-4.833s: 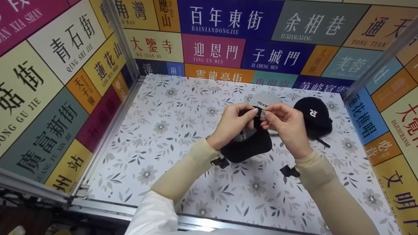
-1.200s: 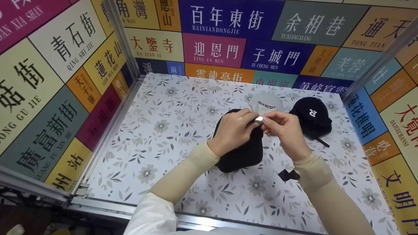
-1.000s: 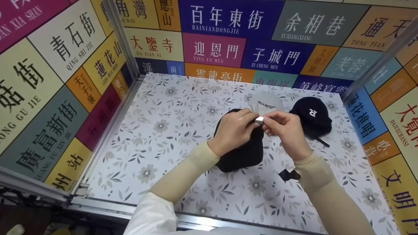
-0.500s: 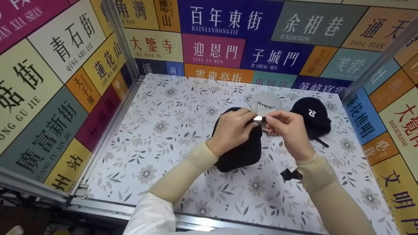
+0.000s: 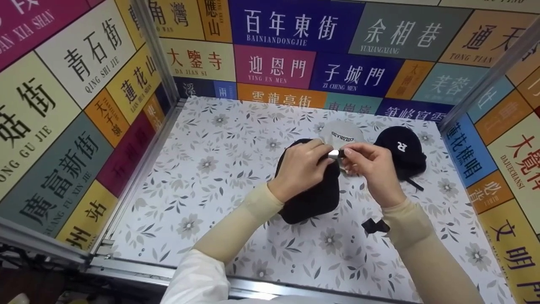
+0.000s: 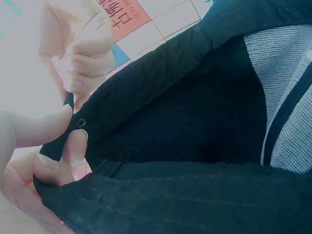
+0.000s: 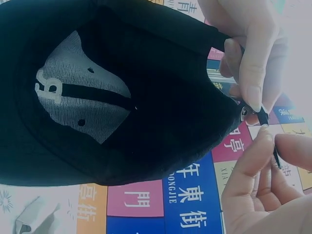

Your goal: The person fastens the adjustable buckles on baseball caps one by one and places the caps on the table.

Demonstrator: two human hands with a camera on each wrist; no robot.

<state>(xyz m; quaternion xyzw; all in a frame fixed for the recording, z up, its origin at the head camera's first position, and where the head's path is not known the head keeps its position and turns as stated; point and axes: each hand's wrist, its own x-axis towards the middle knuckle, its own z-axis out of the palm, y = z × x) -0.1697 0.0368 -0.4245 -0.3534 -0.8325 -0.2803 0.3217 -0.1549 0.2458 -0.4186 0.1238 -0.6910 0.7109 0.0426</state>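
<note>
A black baseball cap (image 5: 312, 198) hangs from my hands, its brim towards me in the head view. My left hand (image 5: 300, 169) pinches the cap's back strap beside a silver buckle (image 5: 333, 154). On the buckle's other side, the thumb and fingers of my right hand (image 5: 373, 169) pinch the black strap (image 5: 342, 153), a short piece of which shows. In the left wrist view, a small metal eyelet (image 6: 81, 122) sits in the band near my left fingertips. The right wrist view looks into the cap, where grey mesh lining (image 7: 87, 107) shows; below, the strap end (image 7: 277, 155) lies among my right fingers.
A light grey cap (image 5: 341, 128) lettered COLORADO lies just behind my hands. To its right stands a dark cap (image 5: 398, 147) with a white R, its strap trailing on the flowered tabletop (image 5: 211, 185). Sign-printed panels (image 5: 274, 65) enclose the back and sides.
Since the earliest frame the cap has turned and its brim has come lower, with the buckle now showing. Over the last second my right fingers have shifted slightly right, baring black strap beside the buckle.
</note>
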